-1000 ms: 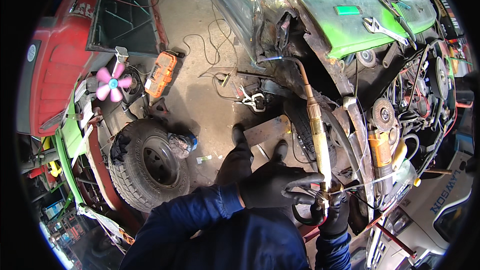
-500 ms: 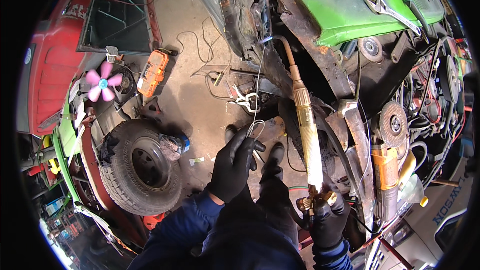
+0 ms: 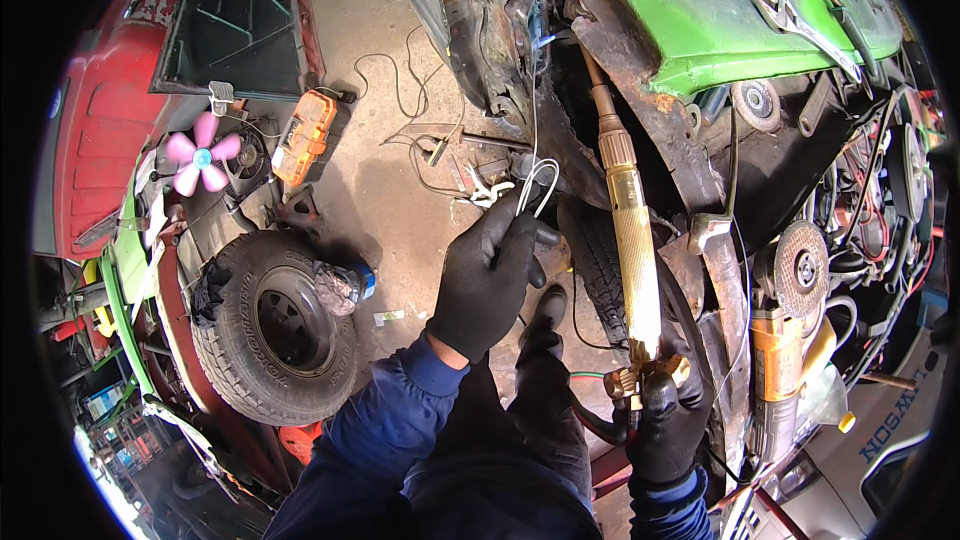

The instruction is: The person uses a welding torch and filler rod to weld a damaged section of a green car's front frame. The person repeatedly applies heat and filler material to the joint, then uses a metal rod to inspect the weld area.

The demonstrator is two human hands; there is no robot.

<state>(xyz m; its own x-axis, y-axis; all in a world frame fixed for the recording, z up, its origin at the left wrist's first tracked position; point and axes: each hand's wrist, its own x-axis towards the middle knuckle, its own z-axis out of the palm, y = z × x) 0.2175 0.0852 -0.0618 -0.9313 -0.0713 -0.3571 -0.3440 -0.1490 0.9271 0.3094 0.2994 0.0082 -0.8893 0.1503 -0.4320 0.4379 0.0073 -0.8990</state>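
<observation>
My right hand (image 3: 668, 432), in a black glove, grips a brass gas torch (image 3: 628, 240) by its valve end. The torch points away from me, and a small blue flame shows near its tip at the torn, rusty bodywork (image 3: 648, 65) of a green vehicle. Between the gloved fingers of my left hand (image 3: 485, 285) is a thin filler rod (image 3: 535, 135). Its near end is bent into a loop, and its far end reaches into the ragged hole by the flame. The exact contact point there is too small to make out.
An angle grinder (image 3: 778, 350) lies on the right beside the engine bay. On the green panel rests an adjustable wrench (image 3: 800, 28). A wheel (image 3: 228, 360) lies at left, near an orange case (image 3: 305, 140) and a pink fan (image 3: 203, 155). Cables (image 3: 415, 90) trail over the floor.
Both hands have moved forward, the left also to the right. The torch tip and the rod's far end are now deeper in the hole in the bodywork. The view has shifted slightly.
</observation>
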